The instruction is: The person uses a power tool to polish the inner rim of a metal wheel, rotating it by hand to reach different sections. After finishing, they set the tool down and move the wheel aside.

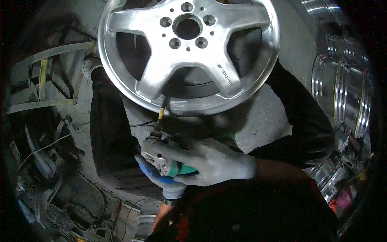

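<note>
The right hand (209, 161), in a grey knit glove, lies across the top of a green-bodied power tool (182, 171) with a grey metal head, its fingers curled tight around the housing. The left hand (161, 180), in a glove with a blue palm and a grey cuff, cups the same tool from below and is likewise clamped on it, so the two hands touch around the body.

From the tool's head a thin dark shaft with a yellow band (162, 113) runs up and away from the person. Its tip reaches the lower rim of a polished silver five-spoke alloy wheel (189, 60), just beside the foot of one spoke. The wheel faces the camera, showing a central hub bore ringed by five bolt holes and small lettering on the lower right spoke. It sits between the person's dark-trousered legs (105, 121), with a patch of grey concrete floor (262, 121) below it.

To the right, well apart from the hands, stands a row of shiny bare metal rims (342, 92). To the left lies a dim clutter of wires and pale straps (48, 52).
</note>
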Demonstrator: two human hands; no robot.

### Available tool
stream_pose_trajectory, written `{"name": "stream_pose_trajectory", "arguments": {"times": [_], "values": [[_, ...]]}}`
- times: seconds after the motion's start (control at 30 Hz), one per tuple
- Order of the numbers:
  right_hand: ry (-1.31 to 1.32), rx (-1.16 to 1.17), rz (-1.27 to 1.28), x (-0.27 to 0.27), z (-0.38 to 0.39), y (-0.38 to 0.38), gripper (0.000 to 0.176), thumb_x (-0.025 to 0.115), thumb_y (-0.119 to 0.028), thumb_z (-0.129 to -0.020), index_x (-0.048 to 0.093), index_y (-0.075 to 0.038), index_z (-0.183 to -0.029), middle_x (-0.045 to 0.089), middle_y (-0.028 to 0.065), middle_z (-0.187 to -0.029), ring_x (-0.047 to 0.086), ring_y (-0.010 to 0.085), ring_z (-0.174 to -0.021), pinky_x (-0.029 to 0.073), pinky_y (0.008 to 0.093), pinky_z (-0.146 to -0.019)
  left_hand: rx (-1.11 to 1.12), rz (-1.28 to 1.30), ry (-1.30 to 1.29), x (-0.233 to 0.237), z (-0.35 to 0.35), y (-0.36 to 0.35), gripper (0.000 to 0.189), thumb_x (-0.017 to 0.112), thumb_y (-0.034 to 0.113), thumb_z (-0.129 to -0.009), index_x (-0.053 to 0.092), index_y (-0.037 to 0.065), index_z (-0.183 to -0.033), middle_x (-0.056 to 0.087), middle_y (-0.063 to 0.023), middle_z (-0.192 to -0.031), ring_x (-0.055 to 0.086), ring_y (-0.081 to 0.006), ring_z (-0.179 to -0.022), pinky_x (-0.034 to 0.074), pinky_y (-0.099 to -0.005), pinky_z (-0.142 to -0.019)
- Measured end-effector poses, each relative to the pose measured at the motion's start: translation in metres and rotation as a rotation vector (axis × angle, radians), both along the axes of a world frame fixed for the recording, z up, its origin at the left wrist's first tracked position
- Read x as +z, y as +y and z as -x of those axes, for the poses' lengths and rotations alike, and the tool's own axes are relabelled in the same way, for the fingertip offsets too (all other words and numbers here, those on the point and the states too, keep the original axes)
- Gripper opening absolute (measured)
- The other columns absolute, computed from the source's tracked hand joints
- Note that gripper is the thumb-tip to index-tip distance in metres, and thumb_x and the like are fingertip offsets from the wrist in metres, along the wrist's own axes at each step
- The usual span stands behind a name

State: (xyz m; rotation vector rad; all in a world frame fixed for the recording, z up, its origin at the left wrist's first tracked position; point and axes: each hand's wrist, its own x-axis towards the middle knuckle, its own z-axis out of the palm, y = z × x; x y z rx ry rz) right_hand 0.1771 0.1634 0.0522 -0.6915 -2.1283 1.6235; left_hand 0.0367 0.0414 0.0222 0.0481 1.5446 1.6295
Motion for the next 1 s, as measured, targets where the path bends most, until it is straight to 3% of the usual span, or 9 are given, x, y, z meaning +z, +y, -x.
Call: {"name": "stream_pose_trajectory", "arguments": {"times": [0.07, 0.13, 0.2, 0.27, 0.37, 0.53, 0.6, 0.73, 1.0], "values": [[-0.074, 0.024, 0.016, 0.002, -0.018, -0.002, 0.091, 0.076, -0.030, -0.085, 0.027, -0.021, -0.161, 0.058, 0.0241, -0.129, 0.067, 0.0407, -0.097, 0.059, 0.0478, -0.080, -0.118, 0.208, 0.505, -0.002, -0.025, 0.000, 0.064, 0.040, 0.050, -0.107, 0.034, 0.010, -0.156, 0.045, -0.0166, -0.150, 0.049, -0.0308, -0.134, 0.041, -0.0487, -0.115], [-0.152, 0.058, 0.029, 0.004, -0.038, -0.001, 0.091, 0.077, -0.030, -0.084, 0.029, -0.020, -0.160, 0.058, 0.0236, -0.130, 0.067, 0.0412, -0.102, 0.059, 0.0476, -0.083, -0.033, 0.151, 0.275, 0.002, -0.038, 0.005, 0.067, 0.045, 0.041, -0.106, 0.023, 0.009, -0.161, 0.039, -0.0184, -0.154, 0.046, -0.0339, -0.136, 0.040, -0.0519, -0.115], [-0.110, -0.031, -0.059, 0.007, -0.054, 0.003, 0.088, 0.079, -0.030, -0.083, 0.034, -0.018, -0.158, 0.057, 0.0231, -0.133, 0.067, 0.0397, -0.107, 0.058, 0.0470, -0.088, -0.014, -0.059, -0.487, 0.000, -0.044, 0.009, 0.067, 0.040, 0.053, -0.106, 0.037, 0.006, -0.153, 0.049, -0.0137, -0.148, 0.051, -0.0299, -0.133, 0.040, -0.0476, -0.114], [-0.129, -0.004, -0.015, 0.014, -0.063, 0.012, 0.087, 0.079, -0.032, -0.083, 0.038, -0.016, -0.157, 0.057, 0.0229, -0.135, 0.066, 0.0390, -0.112, 0.057, 0.0465, -0.092, 0.101, 0.274, -0.256, -0.006, -0.061, 0.005, 0.064, 0.037, 0.058, -0.105, 0.046, 0.010, -0.146, 0.054, -0.0127, -0.141, 0.053, -0.0271, -0.129, 0.043, -0.0450, -0.111], [-0.243, 0.106, 0.170, 0.022, -0.064, 0.023, 0.087, 0.084, -0.025, -0.082, 0.039, -0.005, -0.154, 0.051, 0.0235, -0.144, 0.056, 0.0368, -0.130, 0.050, 0.0432, -0.106, -0.092, -0.194, -0.657, 0.004, -0.056, 0.020, 0.062, 0.037, 0.057, -0.106, 0.047, 0.011, -0.146, 0.056, -0.0110, -0.139, 0.054, -0.0261, -0.128, 0.044, -0.0456, -0.109], [-0.177, 0.101, -0.036, 0.009, -0.047, 0.013, 0.089, 0.078, -0.035, -0.087, 0.032, -0.008, -0.158, 0.049, 0.0250, -0.145, 0.062, 0.0384, -0.122, 0.055, 0.0445, -0.100, 0.028, 0.022, -0.384, 0.011, -0.036, 0.020, 0.063, 0.044, 0.053, -0.105, 0.042, 0.007, -0.148, 0.055, -0.0151, -0.138, 0.057, -0.0273, -0.125, 0.048, -0.0462, -0.105], [-0.129, 0.115, 0.035, 0.000, -0.030, 0.019, 0.088, 0.077, -0.036, -0.088, 0.031, -0.012, -0.159, 0.049, 0.0261, -0.144, 0.064, 0.0389, -0.118, 0.057, 0.0455, -0.095, -0.105, 0.148, 0.385, -0.001, -0.029, 0.009, 0.071, 0.053, 0.041, -0.103, 0.026, 0.006, -0.159, 0.039, -0.0167, -0.153, 0.046, -0.0316, -0.138, 0.042, -0.0501, -0.113], [0.067, -0.001, 0.064, -0.011, -0.012, 0.024, 0.088, 0.076, -0.031, -0.086, 0.030, -0.017, -0.159, 0.055, 0.0288, -0.134, 0.070, 0.0420, -0.092, 0.060, 0.0461, -0.080, -0.107, 0.192, 0.383, 0.000, -0.015, 0.010, 0.078, 0.058, 0.030, -0.101, 0.016, 0.007, -0.162, 0.028, -0.0196, -0.160, 0.038, -0.0360, -0.142, 0.034, -0.0527, -0.118], [-0.061, -0.012, 0.012, 0.006, -0.031, 0.021, 0.090, 0.076, -0.032, -0.086, 0.026, -0.017, -0.160, 0.053, 0.0281, -0.136, 0.067, 0.0432, -0.102, 0.060, 0.0475, -0.082, -0.072, 0.219, 0.127, -0.003, -0.033, 0.009, 0.063, 0.042, 0.040, -0.108, 0.023, 0.011, -0.160, 0.042, -0.0126, -0.154, 0.047, -0.0307, -0.136, 0.041, -0.0485, -0.114]]}}
